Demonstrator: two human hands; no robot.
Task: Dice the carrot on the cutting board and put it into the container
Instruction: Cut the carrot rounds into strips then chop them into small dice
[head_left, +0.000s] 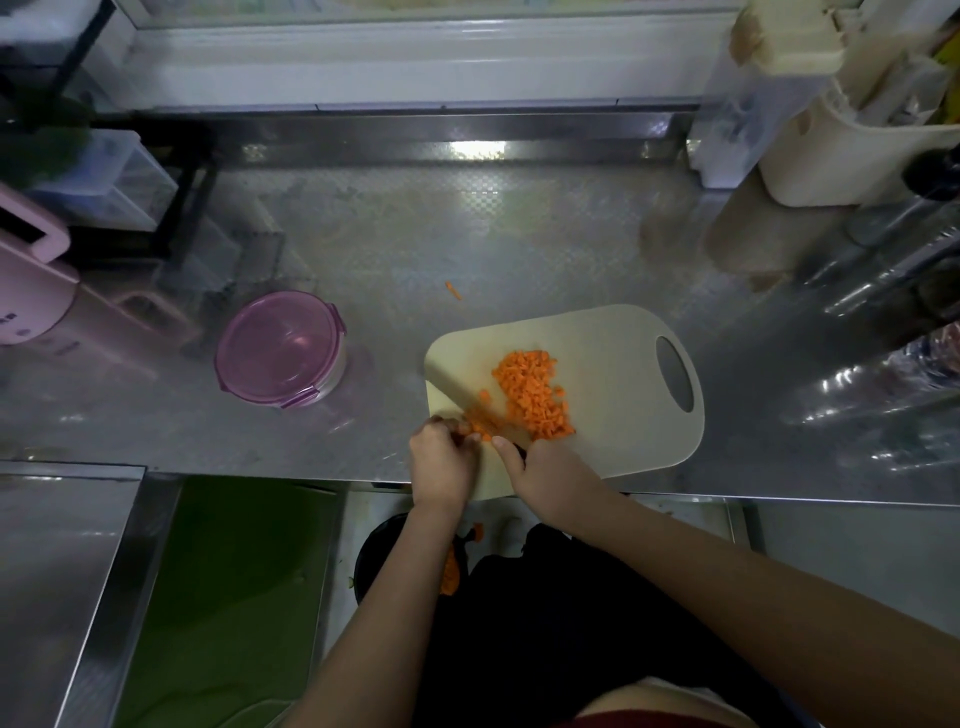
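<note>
While the left hand (441, 462) pinches the uncut carrot piece (477, 429) under curled fingertips on the cutting board (613, 364), the right hand (545, 473) grips the knife (452, 392); the diced carrot pile (535, 395) lies just beside the blade.

Steel counter (519, 234): open lanes and obstructions.

Bare steel lies between the cutting board (623, 415) and the round container (280, 348), and across the back to the rear ledge, broken only by one stray carrot sliver (453, 291). Left side blocked by a pink appliance (31, 291) and a black rack (176, 208); right side by a cream bin (831, 156) and clear bottles (872, 296) near the board's handle end. Container mouth shut off by its purple lid. Board's near-left corner occupied by the left hand (441, 462) clutching carrot strips (475, 428) and the right hand (545, 473) gripping the knife (457, 395); diced carrot heap (535, 395) covers its middle.
</note>
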